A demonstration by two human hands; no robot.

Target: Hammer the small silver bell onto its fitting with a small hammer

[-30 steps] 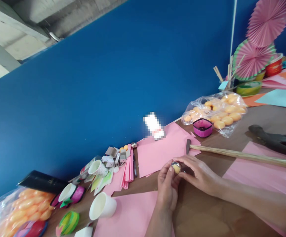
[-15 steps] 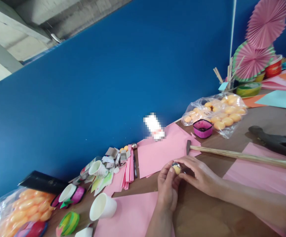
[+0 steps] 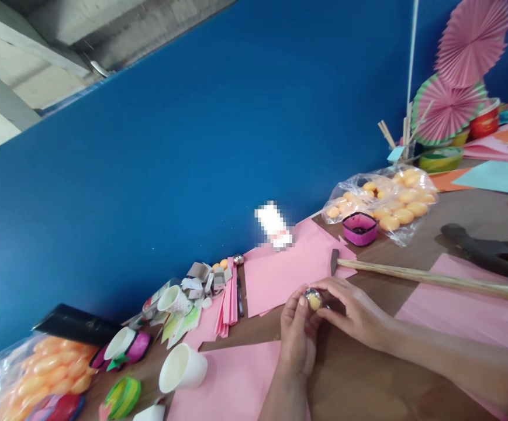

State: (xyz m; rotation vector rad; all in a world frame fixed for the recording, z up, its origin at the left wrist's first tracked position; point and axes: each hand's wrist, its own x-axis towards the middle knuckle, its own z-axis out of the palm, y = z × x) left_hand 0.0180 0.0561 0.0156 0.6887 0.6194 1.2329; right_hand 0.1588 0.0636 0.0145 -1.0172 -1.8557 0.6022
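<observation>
Between my two hands is a small shiny silver ball (image 3: 314, 300) with a yellowish patch facing me. My left hand (image 3: 298, 336) pinches it from the left between thumb and fingers. From the right, the fingertips of my right hand (image 3: 355, 311) close around its top and side. The hands are above the brown table, with a pink paper sheet (image 3: 240, 374) to their left and another pink sheet (image 3: 280, 280) behind them. A hammer with a wooden handle (image 3: 429, 278) lies beyond my right hand.
A white paper cup (image 3: 183, 368) lies tilted at front left. Egg-like orange pieces fill a clear bag (image 3: 56, 368) on the left and another bag (image 3: 405, 202) at back right. A purple box (image 3: 359, 229), folded paper fans (image 3: 451, 108) and a blue partition (image 3: 192, 146) stand behind.
Both hands stay in almost the same place around the silver ball. The ball has turned very slightly, and the rest of the table looks the same.
</observation>
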